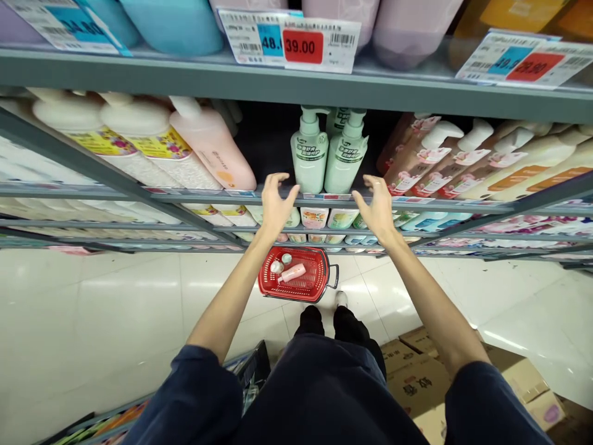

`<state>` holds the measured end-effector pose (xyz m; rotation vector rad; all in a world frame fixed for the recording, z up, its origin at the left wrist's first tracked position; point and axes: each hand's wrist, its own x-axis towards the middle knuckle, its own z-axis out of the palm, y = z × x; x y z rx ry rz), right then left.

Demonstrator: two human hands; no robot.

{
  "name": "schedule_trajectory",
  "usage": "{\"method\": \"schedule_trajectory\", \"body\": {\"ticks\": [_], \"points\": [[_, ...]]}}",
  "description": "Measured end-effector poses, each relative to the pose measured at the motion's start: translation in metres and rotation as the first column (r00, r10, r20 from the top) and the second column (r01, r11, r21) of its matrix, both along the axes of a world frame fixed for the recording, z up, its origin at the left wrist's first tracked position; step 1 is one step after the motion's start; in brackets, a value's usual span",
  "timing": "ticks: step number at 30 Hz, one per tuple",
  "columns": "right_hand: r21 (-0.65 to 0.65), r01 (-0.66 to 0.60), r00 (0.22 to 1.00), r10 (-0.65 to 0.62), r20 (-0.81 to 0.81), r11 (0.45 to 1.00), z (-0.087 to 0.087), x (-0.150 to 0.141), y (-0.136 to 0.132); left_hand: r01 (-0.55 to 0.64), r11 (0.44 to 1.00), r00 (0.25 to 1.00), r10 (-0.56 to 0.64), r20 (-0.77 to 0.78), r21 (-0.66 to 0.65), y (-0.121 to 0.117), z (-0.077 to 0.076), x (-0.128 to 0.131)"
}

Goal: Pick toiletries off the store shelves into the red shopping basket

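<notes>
Two pale green pump bottles, a left one (309, 154) and a right one (346, 154), stand upright side by side at the front of a store shelf (278, 198), with part of another green one behind. My left hand (278, 201) is at the shelf edge just left of the pair, fingers apart and holding nothing. On the other side my right hand (376, 207) is likewise open, thumb and fingers spread, close to the right bottle. A gap shows between each hand and the bottles.
A pink pump bottle (213, 148) stands left on the shelf, brownish pump bottles (428, 161) right. A shelf edge with price tags (296, 40) runs above. On the floor sits a red basket (319, 275) holding a pink bottle and two small items. Cardboard boxes (417, 383) are behind me at right.
</notes>
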<state>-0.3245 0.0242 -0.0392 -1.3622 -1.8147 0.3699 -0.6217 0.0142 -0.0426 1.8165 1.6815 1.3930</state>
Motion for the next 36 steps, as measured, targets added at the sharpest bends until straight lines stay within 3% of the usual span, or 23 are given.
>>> {"method": "schedule_trajectory", "body": {"ticks": [2, 5, 12, 17, 23, 31, 36], "points": [[0.02, 0.009, 1.0, -0.009, -0.006, 1.0, -0.006, 0.005, -0.015, -0.027, 0.998, 0.999, 0.03, -0.042, 0.064, -0.017, -0.001, 0.004], [-0.056, -0.005, 1.0, 0.004, -0.019, 0.998, -0.016, 0.007, -0.018, 0.072, 0.997, 0.991, -0.069, -0.115, 0.026, -0.028, -0.009, 0.017], [-0.034, -0.102, 0.981, 0.095, -0.171, 0.994, -0.03, -0.004, 0.005, 0.095, 0.996, 0.985, -0.094, -0.144, -0.002, -0.004, -0.028, 0.045], [0.016, -0.159, 0.968, 0.159, -0.192, 0.987, -0.037, -0.003, 0.014, 0.101, 0.994, 0.969, -0.105, -0.222, -0.028, 0.007, -0.03, 0.059], [0.03, -0.254, 0.944, 0.254, -0.208, 0.967, -0.042, 0.002, 0.017, 0.036, 0.999, 0.96, -0.035, -0.278, -0.004, 0.005, -0.03, 0.071], [-0.01, -0.244, 0.951, 0.237, -0.196, 0.97, -0.036, -0.002, 0.015, -0.035, 0.997, 0.904, 0.005, -0.428, -0.062, -0.003, -0.019, 0.077], [0.003, -0.209, 0.966, 0.207, -0.152, 0.978, -0.034, -0.002, 0.008, -0.004, 0.999, 0.943, 0.015, -0.334, 0.033, -0.002, -0.019, 0.079]]}}
